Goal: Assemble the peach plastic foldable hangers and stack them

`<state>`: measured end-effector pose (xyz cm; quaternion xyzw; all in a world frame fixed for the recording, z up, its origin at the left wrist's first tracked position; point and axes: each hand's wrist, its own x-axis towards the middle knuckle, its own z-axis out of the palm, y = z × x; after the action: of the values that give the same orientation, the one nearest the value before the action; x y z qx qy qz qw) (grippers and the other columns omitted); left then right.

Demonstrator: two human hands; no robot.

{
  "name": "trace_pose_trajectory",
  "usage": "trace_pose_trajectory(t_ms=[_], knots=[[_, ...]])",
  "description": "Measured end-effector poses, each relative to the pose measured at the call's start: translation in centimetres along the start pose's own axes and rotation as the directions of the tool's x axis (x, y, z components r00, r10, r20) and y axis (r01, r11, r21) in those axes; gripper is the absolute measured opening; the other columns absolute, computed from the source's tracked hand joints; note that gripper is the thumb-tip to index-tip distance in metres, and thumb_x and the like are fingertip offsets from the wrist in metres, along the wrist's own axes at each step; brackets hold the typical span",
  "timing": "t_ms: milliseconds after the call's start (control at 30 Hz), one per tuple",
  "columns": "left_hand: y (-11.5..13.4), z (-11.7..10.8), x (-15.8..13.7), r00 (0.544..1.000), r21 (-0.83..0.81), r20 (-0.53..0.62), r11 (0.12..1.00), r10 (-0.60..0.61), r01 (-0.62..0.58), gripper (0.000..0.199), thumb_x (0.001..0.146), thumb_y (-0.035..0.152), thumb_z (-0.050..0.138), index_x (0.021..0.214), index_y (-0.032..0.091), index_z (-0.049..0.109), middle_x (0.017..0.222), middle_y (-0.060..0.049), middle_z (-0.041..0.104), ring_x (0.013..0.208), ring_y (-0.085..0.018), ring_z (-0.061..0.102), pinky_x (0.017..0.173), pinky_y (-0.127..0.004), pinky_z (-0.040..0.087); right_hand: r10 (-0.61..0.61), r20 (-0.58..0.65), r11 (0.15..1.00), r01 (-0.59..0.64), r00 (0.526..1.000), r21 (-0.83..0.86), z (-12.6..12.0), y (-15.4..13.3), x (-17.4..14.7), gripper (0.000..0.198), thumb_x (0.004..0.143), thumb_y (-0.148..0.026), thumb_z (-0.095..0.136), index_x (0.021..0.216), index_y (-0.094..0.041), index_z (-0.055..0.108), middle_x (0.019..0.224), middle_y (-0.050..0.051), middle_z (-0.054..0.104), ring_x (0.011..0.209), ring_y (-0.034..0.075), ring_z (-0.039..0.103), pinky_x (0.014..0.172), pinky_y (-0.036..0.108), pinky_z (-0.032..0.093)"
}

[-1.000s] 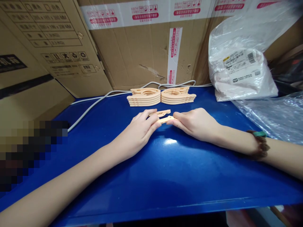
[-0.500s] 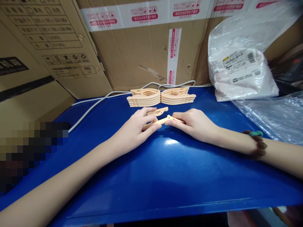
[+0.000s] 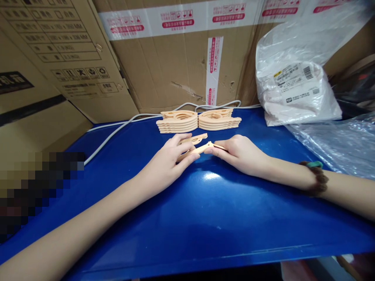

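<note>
Both hands grip a beige plastic folding hanger (image 3: 202, 148) above the blue table. My left hand (image 3: 172, 154) is closed around its left arm, with the thumb along the near edge and fingers over the far edge. My right hand (image 3: 238, 150) pinches the thinner right part between thumb and bent fingers. A small knob shows at the joint between the hands. The left fingers cover much of the hanger. Just behind stand two neat stacks of matching beige pieces, a left stack (image 3: 178, 125) and a right stack (image 3: 219, 122), their inner ends nearly touching.
Cardboard boxes rise behind the blue table (image 3: 187, 226), one at the back (image 3: 164, 70) and one at the left (image 3: 73, 62). A white cable (image 3: 109, 142) runs along the back. To the right sit a white plastic mailing bag (image 3: 301, 93) and clear plastic wrap (image 3: 342, 144).
The hands and hanger keep nearly the same pose. My right thumb has shifted slightly at the joint. The whole view has moved a little.
</note>
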<state>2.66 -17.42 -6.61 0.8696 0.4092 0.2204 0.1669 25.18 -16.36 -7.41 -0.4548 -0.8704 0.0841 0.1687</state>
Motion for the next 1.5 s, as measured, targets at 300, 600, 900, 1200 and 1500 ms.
trace_pose_trajectory(t_ms=[300,600,900,1200,1500], knots=[[-0.1,-0.01,0.03,0.997,0.023,0.053,0.998,0.051,-0.053,0.032,0.102,0.04,0.036,0.101,0.023,0.062,0.136,-0.008,0.049,0.136,-0.022,0.039,0.114,-0.043,0.032,-0.022,0.027,0.948,0.03,0.999,-0.318,-0.27,-0.11,-0.04,0.061,0.1,-0.056,0.02,0.076,-0.017,0.06,0.063,0.006,0.064,0.056,0.017,0.056,0.053,0.029,0.02],[-0.29,0.0,0.05,0.995,0.046,0.078,0.997,0.062,-0.066,0.035,0.102,0.041,0.035,0.103,0.022,0.064,0.139,-0.008,0.047,0.137,-0.023,0.038,0.114,-0.041,0.032,-0.063,0.035,0.895,0.072,0.997,-0.439,-0.38,-0.48,-0.12,0.058,0.101,-0.053,0.024,0.079,-0.016,0.062,0.068,0.006,0.068,0.055,0.017,0.059,0.05,0.029,0.015],[-0.62,-0.21,0.06,0.987,0.103,0.144,0.991,0.075,-0.09,0.038,0.103,0.042,0.032,0.126,0.027,0.058,0.148,-0.005,0.042,0.138,-0.022,0.037,0.116,-0.041,0.03,-0.197,0.048,0.826,0.192,0.979,-0.53,-0.47,-0.24,-0.38,0.058,0.101,-0.048,0.024,0.077,-0.015,0.065,0.068,0.007,0.068,0.054,0.019,0.061,0.049,0.03,0.014],[-0.9,-0.45,0.17,0.972,0.138,0.214,0.982,0.096,-0.127,0.037,0.103,0.039,0.031,0.118,0.024,0.061,0.148,-0.007,0.04,0.138,-0.021,0.035,0.115,-0.04,0.03,-0.246,0.069,0.801,0.243,0.967,-0.547,-0.73,-0.23,-0.39,0.059,0.099,-0.052,0.029,0.073,-0.015,0.068,0.064,0.008,0.069,0.053,0.02,0.06,0.049,0.03,0.014],[-0.64,-0.58,0.24,0.964,0.122,0.234,0.98,0.124,-0.155,0.035,0.103,0.039,0.033,0.093,0.021,0.061,0.143,-0.006,0.044,0.134,-0.022,0.039,0.112,-0.041,0.033,-0.222,0.082,0.843,0.233,0.972,-0.485,-0.3,-0.2,-0.31,0.059,0.096,-0.053,0.035,0.061,-0.017,0.067,0.06,0.007,0.069,0.048,0.017,0.054,0.052,0.031,0.017]])
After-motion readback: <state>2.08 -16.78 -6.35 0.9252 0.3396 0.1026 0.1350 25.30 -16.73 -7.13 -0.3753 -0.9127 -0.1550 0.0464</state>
